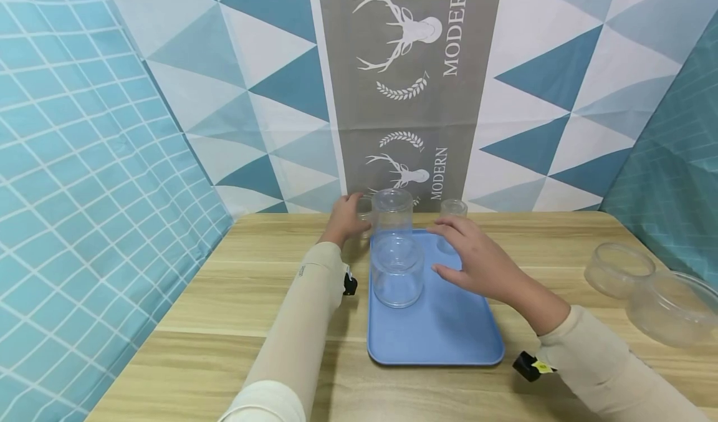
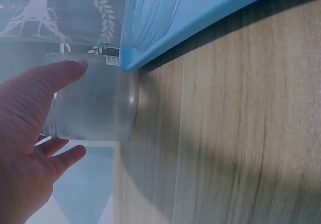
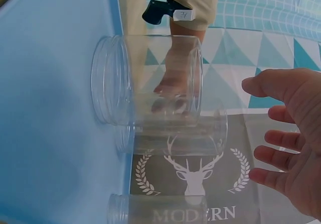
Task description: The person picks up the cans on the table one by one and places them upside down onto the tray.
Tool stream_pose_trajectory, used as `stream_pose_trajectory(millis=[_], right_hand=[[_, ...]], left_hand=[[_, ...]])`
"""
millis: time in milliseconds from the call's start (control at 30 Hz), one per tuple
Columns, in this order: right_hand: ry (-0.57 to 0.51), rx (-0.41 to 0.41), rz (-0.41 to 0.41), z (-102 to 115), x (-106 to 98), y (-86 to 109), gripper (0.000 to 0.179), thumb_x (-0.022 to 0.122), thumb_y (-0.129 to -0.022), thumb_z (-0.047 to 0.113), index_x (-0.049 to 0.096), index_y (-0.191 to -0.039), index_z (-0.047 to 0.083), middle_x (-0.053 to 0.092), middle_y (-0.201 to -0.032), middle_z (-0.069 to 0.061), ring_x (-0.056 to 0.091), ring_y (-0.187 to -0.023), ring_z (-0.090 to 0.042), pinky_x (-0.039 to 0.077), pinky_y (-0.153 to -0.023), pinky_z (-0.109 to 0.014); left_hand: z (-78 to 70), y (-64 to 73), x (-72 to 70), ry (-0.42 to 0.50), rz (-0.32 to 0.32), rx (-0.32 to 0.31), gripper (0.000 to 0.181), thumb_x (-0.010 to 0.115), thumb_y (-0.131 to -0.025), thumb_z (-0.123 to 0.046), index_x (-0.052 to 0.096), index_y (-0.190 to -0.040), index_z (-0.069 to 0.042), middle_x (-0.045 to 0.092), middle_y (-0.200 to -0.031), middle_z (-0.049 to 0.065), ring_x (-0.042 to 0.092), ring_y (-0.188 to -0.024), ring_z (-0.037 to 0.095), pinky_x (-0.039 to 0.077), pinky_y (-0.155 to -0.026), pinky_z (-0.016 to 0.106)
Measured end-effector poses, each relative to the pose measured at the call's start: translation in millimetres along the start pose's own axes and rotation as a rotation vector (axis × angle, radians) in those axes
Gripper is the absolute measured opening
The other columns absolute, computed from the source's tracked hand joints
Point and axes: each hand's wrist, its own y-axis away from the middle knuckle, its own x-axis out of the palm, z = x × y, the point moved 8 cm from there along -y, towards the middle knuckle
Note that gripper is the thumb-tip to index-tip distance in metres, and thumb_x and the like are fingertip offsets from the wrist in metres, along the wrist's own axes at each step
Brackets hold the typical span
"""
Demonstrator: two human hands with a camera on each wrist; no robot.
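My left hand (image 1: pixel 343 221) is at the back left, beside a clear jar (image 2: pixel 95 98) standing on the table off the tray's corner. In the left wrist view its thumb overlaps the jar's side, while the lower fingers lie loosely past it. Over the right side of the blue tray (image 1: pixel 443 341) hovers my right hand (image 1: pixel 477 257), fingers spread and holding nothing. A wide clear jar (image 1: pixel 398 282) stands on the tray's left side, with a taller clear jar (image 1: pixel 391 213) behind it. Toward the tray's back right is a narrow clear jar (image 1: pixel 453 210), partly hidden by the right hand.
On the right of the wooden table (image 1: pixel 224 322) are two clear round containers (image 1: pixel 617 278), the larger one (image 1: pixel 673 316) nearer the edge. A patterned cloth wall (image 1: pixel 404 110) stands directly behind the table.
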Motion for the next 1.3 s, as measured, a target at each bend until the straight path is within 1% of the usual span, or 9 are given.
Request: stream_pose_trajectory(millis=[233, 367, 500, 633, 733, 833, 1033, 1200, 1300], right_hand=[[-0.022, -0.011, -0.010, 3.5, 0.4, -3.7, 0.060, 0.082, -0.075, 0.016, 0.057, -0.127, 0.000, 0.053, -0.126, -0.018, 0.050, -0.115, -0.035, 0.049, -0.091, -0.051], [-0.033, -0.004, -0.005, 4.9, 1.6, -4.8, 0.060, 0.082, -0.075, 0.015, 0.057, -0.127, 0.001, 0.053, -0.126, -0.018, 0.050, -0.116, -0.035, 0.048, -0.091, -0.052], [-0.037, -0.009, -0.010, 5.7, 2.1, -5.5, 0.060, 0.083, -0.074, 0.015, 0.057, -0.127, 0.001, 0.053, -0.126, -0.019, 0.049, -0.117, -0.035, 0.048, -0.092, -0.052], [-0.038, -0.008, -0.011, 5.8, 3.5, -6.1, 0.060, 0.083, -0.075, 0.015, 0.057, -0.127, 0.002, 0.053, -0.127, -0.018, 0.048, -0.119, -0.035, 0.047, -0.093, -0.052], [-0.039, -0.004, -0.009, 5.6, 4.9, -6.9, 0.060, 0.083, -0.075, 0.015, 0.057, -0.127, 0.002, 0.052, -0.129, -0.018, 0.048, -0.120, -0.035, 0.046, -0.094, -0.052], [-0.047, 0.005, -0.009, 5.3, 5.4, -8.4, 0.060, 0.082, -0.075, 0.016, 0.057, -0.128, 0.001, 0.052, -0.130, -0.018, 0.048, -0.121, -0.035, 0.046, -0.096, -0.053], [-0.085, 0.036, -0.017, 3.3, 7.2, -11.8, 0.061, 0.083, -0.076, 0.017, 0.057, -0.129, 0.000, 0.052, -0.131, -0.017, 0.047, -0.122, -0.034, 0.045, -0.097, -0.053], [-0.109, 0.030, -0.017, 5.1, 9.6, -16.7, 0.061, 0.083, -0.076, 0.017, 0.058, -0.128, 0.001, 0.052, -0.131, -0.018, 0.047, -0.122, -0.034, 0.045, -0.097, -0.052], [-0.119, 0.023, -0.008, 8.0, 10.4, -20.6, 0.060, 0.083, -0.076, 0.018, 0.058, -0.128, 0.001, 0.052, -0.131, -0.017, 0.047, -0.122, -0.033, 0.044, -0.098, -0.052]], left_hand=[[2.9, 2.8, -5.6, -0.004, -0.047, -0.013, 0.086, 0.084, -0.071, -0.025, 0.042, -0.144, -0.007, 0.042, -0.138, 0.026, 0.044, -0.125, 0.041, 0.040, -0.104, 0.049], [7.4, 5.9, -10.1, -0.002, -0.070, -0.014, 0.087, 0.085, -0.068, -0.029, 0.045, -0.143, -0.010, 0.042, -0.133, 0.026, 0.048, -0.119, 0.040, 0.044, -0.099, 0.049], [9.5, 6.9, -12.7, -0.019, -0.068, -0.018, 0.089, 0.086, -0.066, -0.032, 0.045, -0.144, -0.016, 0.042, -0.128, 0.023, 0.048, -0.113, 0.036, 0.046, -0.095, 0.048], [7.2, 9.0, -16.8, -0.012, -0.063, -0.003, 0.091, 0.087, -0.064, -0.031, 0.046, -0.145, -0.022, 0.040, -0.119, 0.020, 0.046, -0.105, 0.033, 0.048, -0.089, 0.046], [6.1, 11.0, -20.7, -0.001, -0.062, 0.003, 0.091, 0.087, -0.061, -0.031, 0.048, -0.144, -0.024, 0.038, -0.115, 0.018, 0.044, -0.101, 0.031, 0.048, -0.085, 0.045], [7.7, 12.7, -24.6, 0.017, -0.061, -0.009, 0.090, 0.088, -0.060, -0.030, 0.049, -0.141, -0.026, 0.036, -0.114, 0.016, 0.042, -0.100, 0.029, 0.049, -0.083, 0.044], [14.4, 17.1, -32.9, 0.061, -0.058, -0.018, 0.089, 0.089, -0.062, -0.029, 0.048, -0.140, -0.025, 0.034, -0.115, 0.017, 0.042, -0.098, 0.029, 0.048, -0.082, 0.046], [21.5, 22.5, -40.0, 0.061, -0.063, -0.014, 0.089, 0.087, -0.064, -0.031, 0.046, -0.143, -0.023, 0.033, -0.118, 0.019, 0.042, -0.098, 0.031, 0.048, -0.083, 0.048], [25.1, 26.2, -45.0, 0.083, -0.065, -0.024, 0.086, 0.086, -0.065, -0.031, 0.047, -0.142, -0.025, 0.033, -0.119, 0.018, 0.043, -0.099, 0.032, 0.048, -0.082, 0.049]])
